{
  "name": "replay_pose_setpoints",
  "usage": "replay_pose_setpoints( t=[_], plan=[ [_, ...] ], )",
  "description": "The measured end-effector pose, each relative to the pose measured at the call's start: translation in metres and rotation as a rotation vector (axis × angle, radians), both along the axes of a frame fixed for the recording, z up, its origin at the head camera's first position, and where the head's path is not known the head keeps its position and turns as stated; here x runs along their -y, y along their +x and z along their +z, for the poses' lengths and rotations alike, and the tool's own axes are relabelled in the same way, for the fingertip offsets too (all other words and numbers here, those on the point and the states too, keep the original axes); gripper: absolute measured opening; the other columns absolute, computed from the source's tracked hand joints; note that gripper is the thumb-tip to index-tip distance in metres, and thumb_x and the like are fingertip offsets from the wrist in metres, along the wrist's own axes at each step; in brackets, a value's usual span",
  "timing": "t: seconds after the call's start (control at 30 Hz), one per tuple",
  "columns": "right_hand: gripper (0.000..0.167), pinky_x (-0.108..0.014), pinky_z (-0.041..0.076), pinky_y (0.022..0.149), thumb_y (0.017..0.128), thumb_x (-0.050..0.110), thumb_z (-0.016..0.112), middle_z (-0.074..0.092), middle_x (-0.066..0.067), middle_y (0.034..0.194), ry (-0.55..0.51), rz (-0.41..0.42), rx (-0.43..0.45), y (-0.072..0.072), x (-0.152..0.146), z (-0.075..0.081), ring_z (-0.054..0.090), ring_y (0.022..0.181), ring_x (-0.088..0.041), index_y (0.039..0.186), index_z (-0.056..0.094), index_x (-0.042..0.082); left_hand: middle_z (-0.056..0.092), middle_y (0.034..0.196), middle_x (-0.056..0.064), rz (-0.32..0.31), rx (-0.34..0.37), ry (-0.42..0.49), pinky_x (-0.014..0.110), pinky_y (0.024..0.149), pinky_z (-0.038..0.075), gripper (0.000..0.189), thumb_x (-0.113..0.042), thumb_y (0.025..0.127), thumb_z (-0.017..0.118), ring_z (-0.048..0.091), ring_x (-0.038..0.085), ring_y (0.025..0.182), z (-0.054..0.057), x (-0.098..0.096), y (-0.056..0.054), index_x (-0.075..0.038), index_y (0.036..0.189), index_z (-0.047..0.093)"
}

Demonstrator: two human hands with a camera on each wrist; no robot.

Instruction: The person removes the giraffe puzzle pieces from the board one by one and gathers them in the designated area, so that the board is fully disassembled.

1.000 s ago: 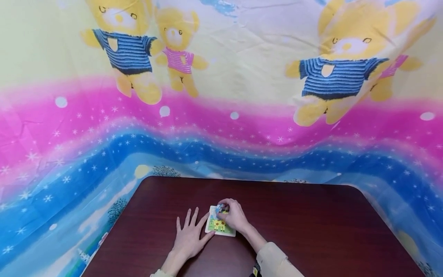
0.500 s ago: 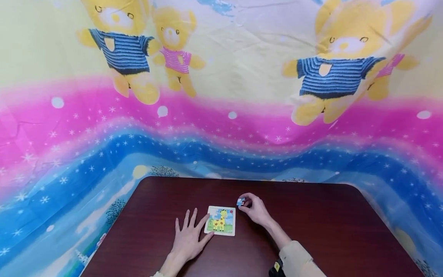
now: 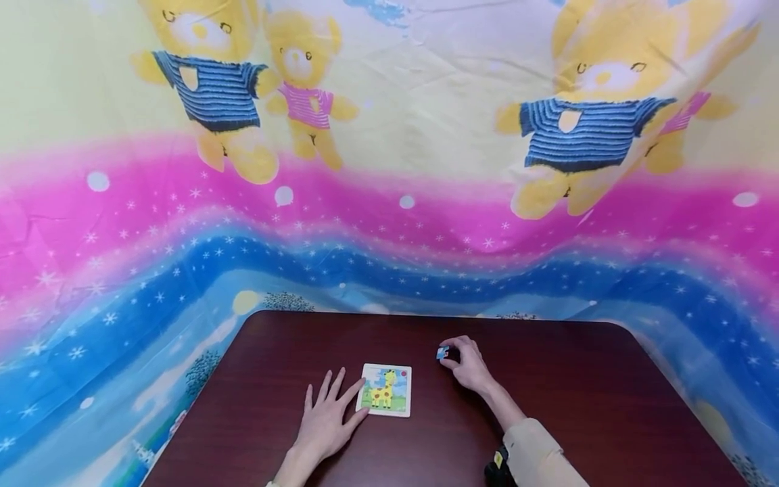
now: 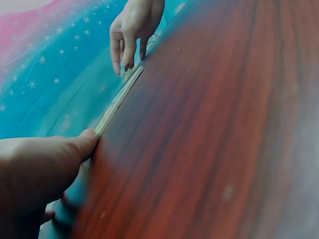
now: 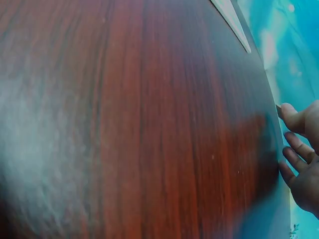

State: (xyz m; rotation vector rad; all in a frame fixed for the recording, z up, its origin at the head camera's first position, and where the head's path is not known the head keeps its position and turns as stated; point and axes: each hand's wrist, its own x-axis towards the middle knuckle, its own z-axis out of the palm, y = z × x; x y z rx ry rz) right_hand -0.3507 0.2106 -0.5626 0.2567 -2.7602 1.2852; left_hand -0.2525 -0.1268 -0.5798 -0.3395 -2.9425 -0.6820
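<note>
A square giraffe puzzle (image 3: 386, 390) with a white border lies flat on the table. My left hand (image 3: 322, 423) rests on the tabletop at its left side, fingers spread, with index finger and thumb touching the puzzle's edge. The left wrist view shows that thumb of my left hand (image 4: 40, 164) against the board's thin edge (image 4: 119, 99). To the right and a little beyond, my right hand (image 3: 471, 365) pinches a small blue puzzle piece (image 3: 442, 352) with white and red on it, between thumb and index finger. In the right wrist view only a sliver of the piece (image 5: 278, 110) shows at the thumb tip.
The dark reddish-brown table (image 3: 578, 399) has rounded far corners. Behind and beside it hangs a printed curtain (image 3: 402, 257) with teddy bears and snowflakes. A black strap with a yellow mark (image 3: 499, 463) is at my right sleeve.
My right hand has moved from over the puzzle out to the right, carrying the small puzzle piece. The giraffe picture is uncovered. My left hand has stayed at the puzzle's left edge.
</note>
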Motion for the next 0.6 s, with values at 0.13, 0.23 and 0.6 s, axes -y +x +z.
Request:
replay_pose_setpoints(
  t=[0.13, 0.23, 0.6],
  plan=[
    [0.031, -0.068, 0.042, 0.114, 0.103, 0.003, 0.074, 0.059, -0.022, 0.144, 0.036, 0.0, 0.004, -0.001, -0.006, -0.003, 0.048, 0.138, -0.045, 0.134, 0.073, 0.004, 0.04, 0.178, 0.013, -0.014, 0.019, -0.002, 0.079, 0.129, 0.02, 0.061, -0.061, 0.105, 0.064, 0.031, 0.044, 0.168, 0.001, 0.005, 0.001, -0.036, 0.16, 0.058],
    [0.032, -0.071, 0.035, 0.119, 0.103, 0.003, 0.074, 0.057, -0.023, 0.144, 0.044, -0.001, 0.0, -0.001, -0.008, -0.004, 0.046, 0.139, -0.046, 0.135, 0.073, 0.004, 0.041, 0.177, 0.013, -0.015, 0.006, 0.003, 0.078, 0.129, 0.021, 0.06, -0.06, 0.105, 0.064, 0.032, 0.044, 0.167, 0.0, 0.006, 0.002, -0.036, 0.16, 0.058],
    [0.032, -0.073, 0.034, 0.116, 0.102, 0.001, 0.074, 0.057, -0.024, 0.142, 0.086, 0.031, -0.085, -0.002, -0.005, -0.016, 0.046, 0.137, -0.048, 0.134, 0.076, 0.005, 0.04, 0.178, 0.014, -0.014, -0.001, 0.016, 0.078, 0.13, 0.02, 0.06, -0.059, 0.105, 0.064, 0.031, 0.044, 0.168, -0.002, 0.007, 0.002, -0.034, 0.16, 0.058]
  ],
)
